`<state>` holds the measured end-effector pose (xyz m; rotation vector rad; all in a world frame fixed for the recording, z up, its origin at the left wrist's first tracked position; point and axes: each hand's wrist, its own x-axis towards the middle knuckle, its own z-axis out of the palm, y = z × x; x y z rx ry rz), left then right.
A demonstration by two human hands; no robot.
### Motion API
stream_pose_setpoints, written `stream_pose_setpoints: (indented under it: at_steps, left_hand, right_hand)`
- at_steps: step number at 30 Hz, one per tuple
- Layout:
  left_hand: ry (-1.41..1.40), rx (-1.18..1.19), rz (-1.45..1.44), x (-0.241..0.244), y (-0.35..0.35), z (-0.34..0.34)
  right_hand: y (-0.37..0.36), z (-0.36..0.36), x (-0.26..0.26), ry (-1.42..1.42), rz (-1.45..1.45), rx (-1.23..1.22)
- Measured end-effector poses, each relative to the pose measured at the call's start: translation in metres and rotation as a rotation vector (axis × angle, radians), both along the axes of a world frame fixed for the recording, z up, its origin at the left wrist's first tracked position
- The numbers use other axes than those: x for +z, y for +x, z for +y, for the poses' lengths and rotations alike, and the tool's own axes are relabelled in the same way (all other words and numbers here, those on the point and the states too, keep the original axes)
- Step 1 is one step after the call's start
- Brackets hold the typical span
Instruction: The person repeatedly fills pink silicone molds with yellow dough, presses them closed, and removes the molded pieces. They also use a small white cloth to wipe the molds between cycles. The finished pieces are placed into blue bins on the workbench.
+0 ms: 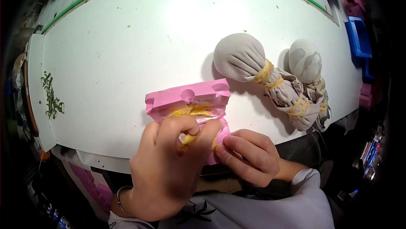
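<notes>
Near the front edge of the table I hold a pink mould (pixel 206 91), probably of silicone, with round notches along its far side. Yellow material (pixel 185 111) shows in its opened middle, next to a strip of shiny, clear-looking film or plastic. My left hand (pixel 171 162) curls over the near part, fingers bent down onto it and hiding much of the inside. With thumb and fingertips my right hand (pixel 250 157) pinches the mould's lower right edge. The part under my left palm is hidden.
Two cloth-wrapped bundles with rounded heads, one plain (pixel 239 56) and one grey-patched (pixel 305 61), lie at the right, bound with yellow bands. Small green pieces (pixel 51 97) lie at the left edge. A blue bin (pixel 360 37) stands beyond the table's right side.
</notes>
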<state>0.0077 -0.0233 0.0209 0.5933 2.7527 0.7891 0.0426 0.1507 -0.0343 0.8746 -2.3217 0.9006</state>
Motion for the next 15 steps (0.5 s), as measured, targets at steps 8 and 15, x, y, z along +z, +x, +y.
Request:
stream_pose_setpoints:
  at_steps: [8, 15]
  left_hand:
    - [0.304, 0.027, -0.043, -0.004, -0.005, -0.007]
    - [0.372, 0.026, -0.038, -0.009, -0.008, -0.012]
  right_hand:
    - [-0.002, 0.001, -0.001, -0.019, 0.008, 0.026]
    - [-0.003, 0.0, -0.001, -0.036, 0.023, 0.016]
